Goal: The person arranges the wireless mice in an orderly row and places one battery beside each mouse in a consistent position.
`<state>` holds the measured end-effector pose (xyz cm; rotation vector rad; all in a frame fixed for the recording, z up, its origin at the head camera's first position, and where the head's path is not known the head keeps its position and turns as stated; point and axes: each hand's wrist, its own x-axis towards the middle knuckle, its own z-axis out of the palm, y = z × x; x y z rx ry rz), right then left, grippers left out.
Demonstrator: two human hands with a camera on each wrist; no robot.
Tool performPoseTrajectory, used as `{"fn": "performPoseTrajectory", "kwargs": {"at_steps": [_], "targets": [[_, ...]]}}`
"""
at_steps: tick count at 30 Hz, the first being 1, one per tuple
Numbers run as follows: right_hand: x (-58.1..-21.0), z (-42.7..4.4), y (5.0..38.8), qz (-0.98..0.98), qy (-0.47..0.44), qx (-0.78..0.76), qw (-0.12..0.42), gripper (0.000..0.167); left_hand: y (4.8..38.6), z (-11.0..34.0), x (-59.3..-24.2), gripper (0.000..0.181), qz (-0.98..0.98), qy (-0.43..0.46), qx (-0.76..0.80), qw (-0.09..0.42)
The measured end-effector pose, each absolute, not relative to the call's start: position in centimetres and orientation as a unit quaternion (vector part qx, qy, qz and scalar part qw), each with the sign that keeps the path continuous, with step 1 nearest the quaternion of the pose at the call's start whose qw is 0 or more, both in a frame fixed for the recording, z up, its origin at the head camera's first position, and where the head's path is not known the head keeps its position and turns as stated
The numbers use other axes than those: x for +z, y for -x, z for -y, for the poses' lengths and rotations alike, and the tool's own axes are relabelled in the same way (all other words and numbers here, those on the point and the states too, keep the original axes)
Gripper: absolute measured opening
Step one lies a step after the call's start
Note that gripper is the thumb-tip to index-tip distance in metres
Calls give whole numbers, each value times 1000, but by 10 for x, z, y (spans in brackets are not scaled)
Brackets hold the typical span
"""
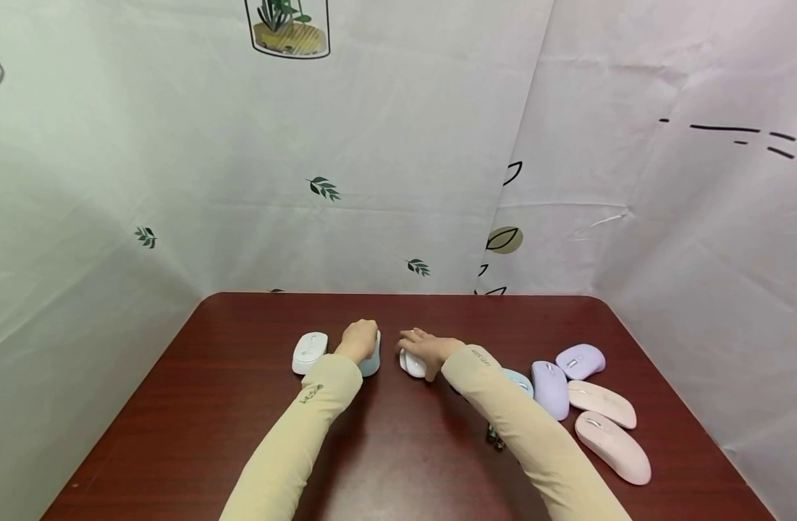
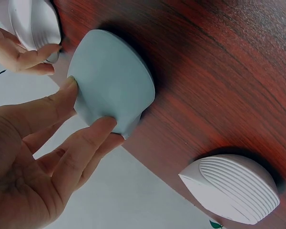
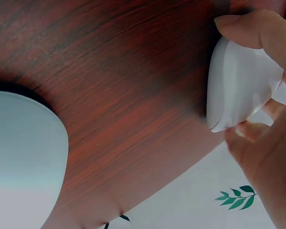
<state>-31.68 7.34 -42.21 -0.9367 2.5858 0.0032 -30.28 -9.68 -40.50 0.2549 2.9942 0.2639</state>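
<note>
A grey-blue computer mouse lies on the table, and my left hand grips it by its sides, thumb on one edge and fingers on the other. Just to the right, my right hand holds a white computer mouse between thumb and fingers, at the tabletop. Left of my left hand sits another white mouse with ribbed sides, which neither hand touches. In the head view the hands cover much of both held mice.
Right of my right forearm lie a light blue mouse, two lilac mice, a cream mouse and a pink mouse. A small dark object shows partly beside my right sleeve. A patterned white curtain hangs behind the brown table.
</note>
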Motion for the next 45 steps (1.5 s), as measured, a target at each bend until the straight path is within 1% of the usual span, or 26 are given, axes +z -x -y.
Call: {"fn": "performPoseTrajectory", "kwargs": {"at_steps": [6, 9, 12, 15, 20, 22, 26, 28, 30, 33, 35, 39, 45], "targets": [[-415, -80, 316, -918, 339, -32, 201, 98, 303, 98, -407, 14, -990, -103, 88, 41], [-408, -88, 317, -915, 342, -73, 199, 99, 303, 99, -408, 12, -990, -107, 87, 32], [-402, -100, 317, -916, 334, -105, 195, 94, 302, 100, -408, 10, -990, -105, 94, 28], [-398, -113, 315, -926, 309, -119, 182, 85, 300, 102, -411, 11, -989, -110, 96, 14], [-392, -136, 308, -949, 264, -110, 136, 64, 297, 104, -414, 14, -988, -114, 104, 0], [-391, -144, 305, -954, 254, -109, 119, 58, 296, 106, -415, 14, -988, -111, 112, 1], [-389, -160, 299, -958, 251, -110, 86, 49, 293, 110, -417, 17, -985, -111, 127, -14], [-389, -168, 296, -960, 254, -110, 50, 44, 291, 111, -419, 14, -984, -117, 132, -26], [-389, -175, 295, -962, 251, -109, -5, 37, 289, 112, -421, 12, -983, -124, 134, -36], [-389, -183, 293, -964, 222, -122, -81, 28, 286, 113, -425, 9, -983, -133, 120, -51], [-389, -188, 292, -965, 194, -136, -110, 25, 284, 113, -427, 9, -983, -135, 106, -63], [-385, -197, 287, -969, 155, -153, -119, 23, 280, 113, -429, 17, -983, -136, 94, -81], [-381, -211, 276, -976, 116, -163, -88, 29, 277, 107, -428, 24, -974, -156, 113, -117]]}}
